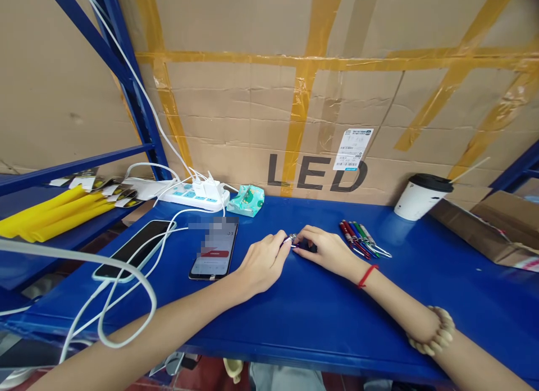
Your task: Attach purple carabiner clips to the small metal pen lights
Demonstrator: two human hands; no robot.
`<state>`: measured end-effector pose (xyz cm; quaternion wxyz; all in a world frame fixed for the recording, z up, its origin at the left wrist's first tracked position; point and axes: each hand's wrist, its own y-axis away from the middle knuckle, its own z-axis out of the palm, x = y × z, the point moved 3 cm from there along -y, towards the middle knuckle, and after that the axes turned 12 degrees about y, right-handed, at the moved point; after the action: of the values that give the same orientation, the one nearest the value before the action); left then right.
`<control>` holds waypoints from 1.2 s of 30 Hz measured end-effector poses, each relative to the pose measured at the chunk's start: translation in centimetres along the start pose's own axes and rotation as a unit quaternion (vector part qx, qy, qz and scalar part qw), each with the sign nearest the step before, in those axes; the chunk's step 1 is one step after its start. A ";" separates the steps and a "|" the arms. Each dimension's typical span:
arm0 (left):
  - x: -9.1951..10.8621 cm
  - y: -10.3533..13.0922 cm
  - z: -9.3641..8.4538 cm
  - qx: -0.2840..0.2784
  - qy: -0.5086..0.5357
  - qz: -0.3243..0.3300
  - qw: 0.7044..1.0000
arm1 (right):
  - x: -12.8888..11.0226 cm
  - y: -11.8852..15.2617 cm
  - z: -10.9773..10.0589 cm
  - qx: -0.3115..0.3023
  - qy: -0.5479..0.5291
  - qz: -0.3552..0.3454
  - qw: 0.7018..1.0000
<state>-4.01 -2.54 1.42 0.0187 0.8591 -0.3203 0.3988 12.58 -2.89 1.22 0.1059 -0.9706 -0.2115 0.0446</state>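
Observation:
My left hand (263,262) and my right hand (326,249) rest on the blue shelf top (320,312) and meet at a small pen-like item (297,243) with a silver tip and dark body. Fingertips of both hands pinch it; the left is at the silver end, the right covers the dark body. Most of the item is hidden by my fingers. A red string circles my right wrist and a bead bracelet sits farther up the forearm.
Several coloured pens (362,238) lie right of my right hand. A lit phone (214,248) and a dark phone (135,249) with white cables lie to the left. Behind are a power strip (197,195), a teal packet (248,200), a lidded cup (421,196) and cardboard boxes.

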 end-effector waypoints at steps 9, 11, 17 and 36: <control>0.0 0.0 0.4 -0.016 0.005 0.005 1.000 | -0.4 -0.1 0.3 -0.007 -0.018 -0.014 1.000; 0.0 0.0 0.4 -0.017 0.013 0.004 1.000 | -0.3 -0.1 0.4 -0.007 -0.019 -0.014 1.000; -0.4 0.0 0.3 -0.014 0.088 -0.064 0.994 | -0.4 -0.1 0.4 -0.005 -0.034 -0.006 0.999; -2.5 -1.1 0.8 -0.080 -0.099 -0.012 0.992 | 1.8 -0.1 -0.3 0.007 0.027 0.087 0.996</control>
<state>-4.07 -0.49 -0.62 0.0604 0.8939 -0.3408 0.2849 14.20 -2.11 1.47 0.1145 -0.9853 -0.1233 0.0288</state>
